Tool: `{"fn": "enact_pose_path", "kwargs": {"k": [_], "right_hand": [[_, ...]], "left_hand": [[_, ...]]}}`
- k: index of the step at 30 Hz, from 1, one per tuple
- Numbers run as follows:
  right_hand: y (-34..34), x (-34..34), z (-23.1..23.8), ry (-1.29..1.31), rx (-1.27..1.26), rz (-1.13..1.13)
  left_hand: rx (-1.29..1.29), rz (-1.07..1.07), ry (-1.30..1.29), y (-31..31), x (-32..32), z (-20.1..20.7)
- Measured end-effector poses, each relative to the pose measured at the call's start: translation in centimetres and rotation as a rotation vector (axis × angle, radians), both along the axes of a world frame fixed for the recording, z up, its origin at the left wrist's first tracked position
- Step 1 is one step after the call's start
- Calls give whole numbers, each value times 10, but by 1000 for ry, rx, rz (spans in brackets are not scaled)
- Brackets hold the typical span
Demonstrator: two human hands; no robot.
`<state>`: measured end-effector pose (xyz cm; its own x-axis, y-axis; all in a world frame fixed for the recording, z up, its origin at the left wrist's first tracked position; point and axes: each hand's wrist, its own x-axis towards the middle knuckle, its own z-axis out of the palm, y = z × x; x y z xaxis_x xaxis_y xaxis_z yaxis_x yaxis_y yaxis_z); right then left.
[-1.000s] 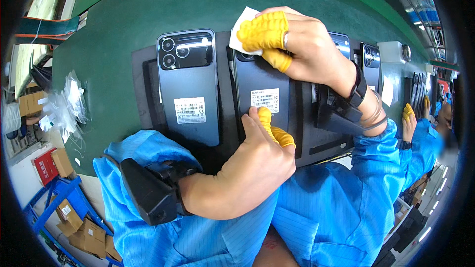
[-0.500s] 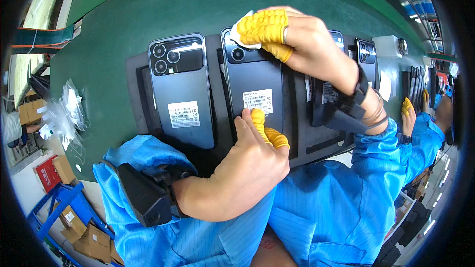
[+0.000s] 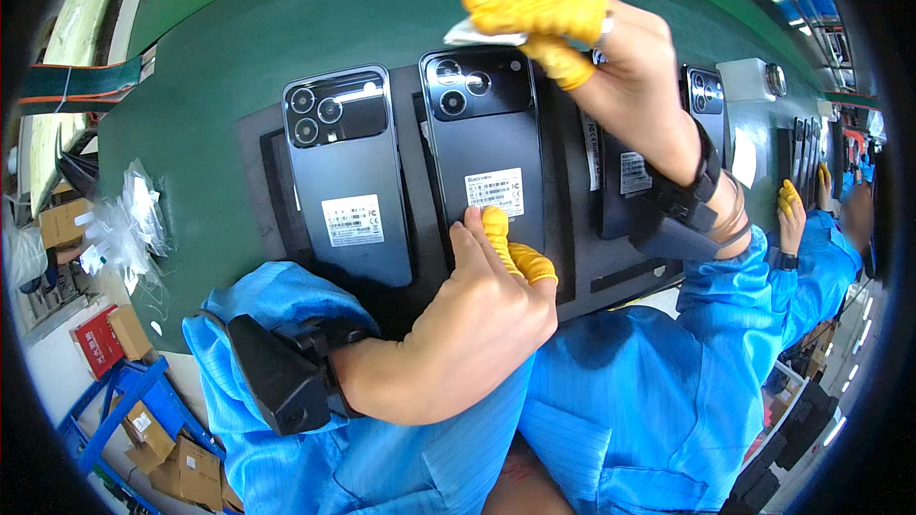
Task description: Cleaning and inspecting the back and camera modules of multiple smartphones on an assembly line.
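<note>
A dark blue smartphone (image 3: 484, 153) lies face down before me, its camera block at the far end and a white label (image 3: 494, 193) on its back. My left hand (image 3: 477, 310), fingers bent and pressed together, holds it down at the label's lower edge. Yellow finger cots (image 3: 495, 229) cover some fingertips on both hands. Just above the phone's far edge, my right hand (image 3: 625, 67) pinches a folded white wiping cloth (image 3: 482, 35). A similar smartphone (image 3: 348, 167) with a label lies to the left. Another phone (image 3: 625, 167) is partly hidden under my right forearm.
The phones rest on a dark mat (image 3: 258, 133) on a green table (image 3: 219, 57). Clear plastic film (image 3: 129, 219) is heaped at the left. Further right are a phone (image 3: 706, 91), a white box (image 3: 744, 81) and a co-worker's yellow-tipped hand (image 3: 790, 210).
My right hand has lifted with the cloth off the phone's camera block and moved slightly right and away, uncovering the lenses. My left hand stays at the label.
</note>
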<state>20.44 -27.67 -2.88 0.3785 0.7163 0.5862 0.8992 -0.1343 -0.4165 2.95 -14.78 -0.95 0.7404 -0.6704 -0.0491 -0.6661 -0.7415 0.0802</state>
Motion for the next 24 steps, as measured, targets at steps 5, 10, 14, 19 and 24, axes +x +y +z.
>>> {"fn": "enact_pose_path", "kwargs": {"k": [5, 10, 14, 19, 24], "right_hand": [[12, -11, -27, -61, -79, 139], [4, -10, -18, -26, -39, 277], [-10, 0, -10, 5, -108, 273], [12, 4, -4, -108, 87, 25], [16, -12, -17, -90, -120, 123]], "left_hand": [[-16, -8, -9, -1, 1, -2], [-1, 20, -10, 2, -4, 3], [17, 7, -17, 0, 0, -2], [15, -9, -21, -1, -2, 1], [-24, 24, -21, -1, -2, 0]]}}
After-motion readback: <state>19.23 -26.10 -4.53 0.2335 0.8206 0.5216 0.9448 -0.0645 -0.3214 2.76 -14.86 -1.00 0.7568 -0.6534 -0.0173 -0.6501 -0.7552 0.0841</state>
